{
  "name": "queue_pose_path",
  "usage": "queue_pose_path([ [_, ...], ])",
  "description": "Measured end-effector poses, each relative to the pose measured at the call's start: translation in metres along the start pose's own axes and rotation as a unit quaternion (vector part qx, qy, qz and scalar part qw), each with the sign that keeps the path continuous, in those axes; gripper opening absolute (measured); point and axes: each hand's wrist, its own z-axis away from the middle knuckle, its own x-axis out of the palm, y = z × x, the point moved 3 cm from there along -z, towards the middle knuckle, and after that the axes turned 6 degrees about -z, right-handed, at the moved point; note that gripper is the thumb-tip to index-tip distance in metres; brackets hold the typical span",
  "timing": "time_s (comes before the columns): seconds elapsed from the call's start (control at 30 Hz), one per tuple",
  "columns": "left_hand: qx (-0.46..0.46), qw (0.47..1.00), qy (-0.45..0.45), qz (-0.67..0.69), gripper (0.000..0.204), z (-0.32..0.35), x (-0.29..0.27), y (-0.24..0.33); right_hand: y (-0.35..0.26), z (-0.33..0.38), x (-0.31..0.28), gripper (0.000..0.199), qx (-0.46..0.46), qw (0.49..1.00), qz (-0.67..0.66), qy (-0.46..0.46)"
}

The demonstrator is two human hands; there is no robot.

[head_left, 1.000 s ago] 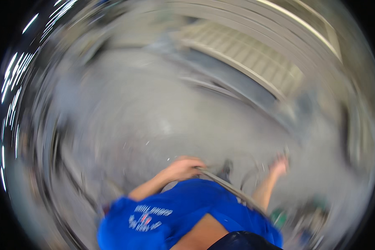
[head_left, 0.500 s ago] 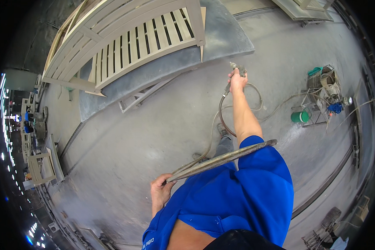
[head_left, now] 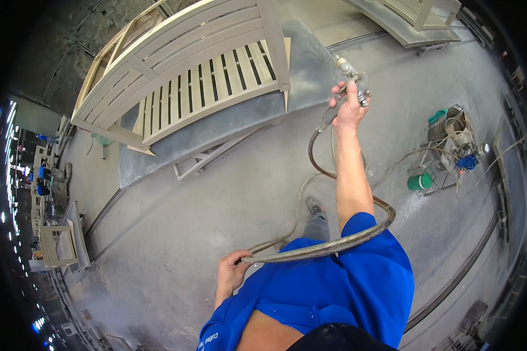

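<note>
Held out ahead of me, my right hand is wrapped round a metal spray gun whose nozzle tilts up and to the left. From the gun's handle a hose loops down and crosses in front of my blue shirt. My left hand, low at my left side, grips a bend of this hose. A slatted wooden bench, beige-grey, stands on a grey board to the left of the gun, apart from it.
Under the board shows a metal frame. At right stand a wheeled rack with a pot and a green bucket, with hose running across the floor. Another slatted piece is at the far right; wooden frames stand at left.
My right hand has raised the spray gun, moving it farther out and slightly right. The hose across my front now sags in a wider curve. My left hand keeps its grip, shifted slightly.
</note>
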Motion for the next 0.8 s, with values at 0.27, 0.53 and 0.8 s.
queue_pose_path([
  [0.27,-0.022,1.000,0.017,0.005,0.022,-0.005,-0.001,-0.005,0.051,-0.013,-0.025,0.026,0.048,0.997,0.041,0.041],
  [0.53,-0.086,0.996,0.031,-0.007,0.020,0.005,-0.004,0.003,0.176,0.017,-0.124,0.021,0.202,0.950,0.163,0.174],
  [0.8,-0.152,0.986,0.053,0.037,0.021,0.027,-0.018,-0.022,0.207,0.053,-0.135,0.021,0.248,0.906,0.239,0.247],
])
